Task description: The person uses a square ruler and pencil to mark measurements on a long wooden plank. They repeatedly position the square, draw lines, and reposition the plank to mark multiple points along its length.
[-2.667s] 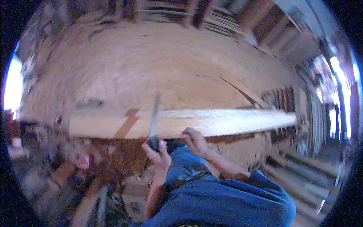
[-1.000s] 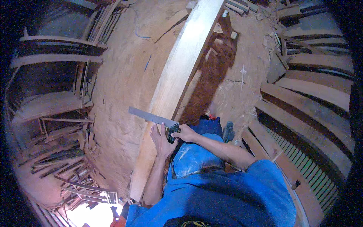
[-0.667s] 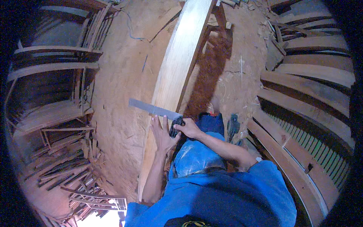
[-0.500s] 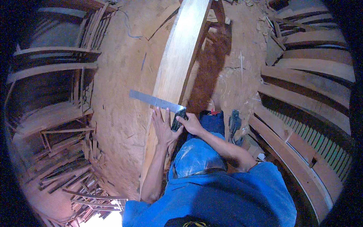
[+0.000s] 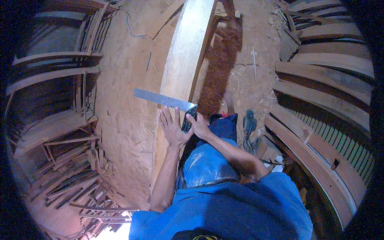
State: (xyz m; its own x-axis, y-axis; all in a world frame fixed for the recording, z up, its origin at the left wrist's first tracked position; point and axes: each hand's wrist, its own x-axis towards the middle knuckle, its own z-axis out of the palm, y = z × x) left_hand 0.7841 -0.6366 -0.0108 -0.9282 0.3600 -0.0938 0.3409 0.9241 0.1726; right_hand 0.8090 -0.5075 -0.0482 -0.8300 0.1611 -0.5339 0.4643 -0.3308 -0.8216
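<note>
A try square (image 5: 160,97) with a flat metal blade and a black handle lies across a long pale plank (image 5: 185,54). Its blade spans the plank's face and sticks out past the left edge, while the handle sits along the right edge. My left hand (image 5: 173,131) rests on the plank just below the blade, fingers spread and fingertips close to or touching the blade's near edge. Its thumb reaches toward the handle. At the plank's right edge, my right hand (image 5: 201,128) holds the handle with the thumb pressed on it; its other fingers are partly hidden.
A dark power tool (image 5: 249,122) lies on the dirt floor right of my legs. Stacked boards (image 5: 320,86) fill the right side. Wooden frames and shelves (image 5: 60,72) stand at the left, with loose timber offcuts (image 5: 76,188) below them. A thin blue cord (image 5: 131,26) lies on the floor.
The whole view has shifted slightly. Both hands and the try square keep about the same place on the plank, and my left fingers look a little more spread.
</note>
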